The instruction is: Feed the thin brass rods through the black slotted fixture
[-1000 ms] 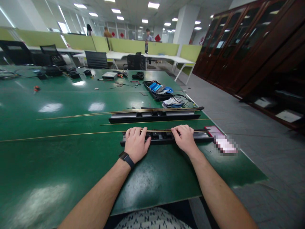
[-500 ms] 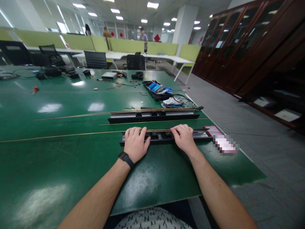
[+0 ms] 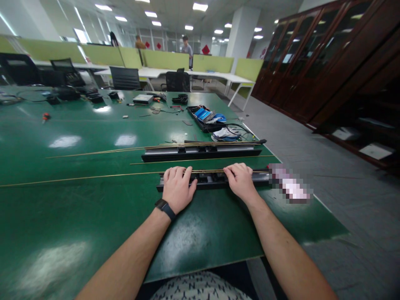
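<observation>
A black and silver rail [image 3: 208, 186] lies lengthwise on the green table in front of me. My left hand [image 3: 178, 188] lies across its left part, fingers over the far edge and thumb at the near side, closed around it. Along the far edge runs a thin brass-coloured rod [image 3: 93, 177], which reaches far out to the left. With thumb and fingertips pressed together, my right hand [image 3: 241, 180] pinches the rod over the rail's right part. Its fingertips hide the exact contact. Dark blocks sit in the rail between my hands.
A second black rail [image 3: 203, 155] with thin rods on it lies behind, and a loose rod [image 3: 150, 162] between the two. At the right is a blurred pinkish flat object [image 3: 295, 187]. Farther back are gloves [image 3: 226, 133] and a black tray [image 3: 195, 118] holding blue items.
Both hands stay almost in place on the rail and rod. In the background, a person has shifted slightly.
</observation>
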Demonstrator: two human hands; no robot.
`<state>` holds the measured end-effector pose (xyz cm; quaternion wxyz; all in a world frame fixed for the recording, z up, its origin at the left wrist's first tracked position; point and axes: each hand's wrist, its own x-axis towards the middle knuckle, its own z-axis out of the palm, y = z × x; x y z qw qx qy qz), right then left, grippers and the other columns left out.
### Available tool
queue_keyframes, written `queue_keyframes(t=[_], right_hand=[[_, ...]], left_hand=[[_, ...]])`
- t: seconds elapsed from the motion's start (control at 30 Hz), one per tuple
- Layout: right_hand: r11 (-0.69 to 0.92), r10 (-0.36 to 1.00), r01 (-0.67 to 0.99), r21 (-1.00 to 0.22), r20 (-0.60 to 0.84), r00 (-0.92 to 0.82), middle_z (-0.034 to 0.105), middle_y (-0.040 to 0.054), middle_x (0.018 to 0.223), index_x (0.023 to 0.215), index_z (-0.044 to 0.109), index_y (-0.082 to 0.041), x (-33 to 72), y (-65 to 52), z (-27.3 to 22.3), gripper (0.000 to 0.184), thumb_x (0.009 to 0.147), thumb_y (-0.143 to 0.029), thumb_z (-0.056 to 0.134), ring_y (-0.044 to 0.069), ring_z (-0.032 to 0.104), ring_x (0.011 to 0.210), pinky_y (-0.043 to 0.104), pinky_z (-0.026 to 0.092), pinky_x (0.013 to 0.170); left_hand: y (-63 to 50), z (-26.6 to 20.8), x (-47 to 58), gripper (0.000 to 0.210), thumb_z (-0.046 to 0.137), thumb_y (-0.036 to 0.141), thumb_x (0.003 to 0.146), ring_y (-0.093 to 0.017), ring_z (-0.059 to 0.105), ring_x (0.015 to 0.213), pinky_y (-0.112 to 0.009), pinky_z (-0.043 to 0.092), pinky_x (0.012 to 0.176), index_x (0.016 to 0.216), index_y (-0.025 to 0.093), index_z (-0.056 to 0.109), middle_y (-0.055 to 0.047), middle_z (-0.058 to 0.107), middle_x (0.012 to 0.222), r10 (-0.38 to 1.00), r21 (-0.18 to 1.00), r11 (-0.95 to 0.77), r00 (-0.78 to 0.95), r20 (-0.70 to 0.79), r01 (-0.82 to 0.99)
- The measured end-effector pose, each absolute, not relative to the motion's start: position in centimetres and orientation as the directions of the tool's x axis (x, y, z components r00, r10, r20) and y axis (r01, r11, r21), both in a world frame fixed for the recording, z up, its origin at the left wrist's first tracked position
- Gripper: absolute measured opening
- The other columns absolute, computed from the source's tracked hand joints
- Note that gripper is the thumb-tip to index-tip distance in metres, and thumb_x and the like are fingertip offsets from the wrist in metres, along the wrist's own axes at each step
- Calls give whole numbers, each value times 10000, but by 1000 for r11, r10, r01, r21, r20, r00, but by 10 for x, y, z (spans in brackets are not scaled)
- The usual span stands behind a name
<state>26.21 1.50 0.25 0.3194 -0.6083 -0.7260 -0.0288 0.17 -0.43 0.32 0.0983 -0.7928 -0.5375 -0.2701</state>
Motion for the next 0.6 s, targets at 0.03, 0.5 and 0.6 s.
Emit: queue_keyframes(t=[0.03,0.5,0.6], right_hand=[[259,864,902,-347,500,-56,730,41,909,845,687,-233,262,15,2,305,1018,-392,493,220,562,955,396,295,893],[251,867,905,-345,495,-52,729,47,901,833,675,-234,262,14,2,338,1018,-446,488,225,564,961,403,297,901],[255,870,899,-355,491,-53,725,52,894,820,672,-231,262,14,3,336,1017,-427,484,227,562,958,402,302,898]], left_hand=[[-4,3,2,415,532,413,981,-316,554,1180,-497,359,1056,1324,193,613,-136,669,1189,798,135,-403,275,536,905],[-5,4,2,410,534,404,975,-320,555,1186,-507,359,1057,1328,212,615,-146,671,1196,803,161,-406,267,532,900],[-5,4,3,415,531,406,977,-321,554,1190,-507,356,1063,1331,207,615,-146,671,1197,805,162,-404,266,530,900]])
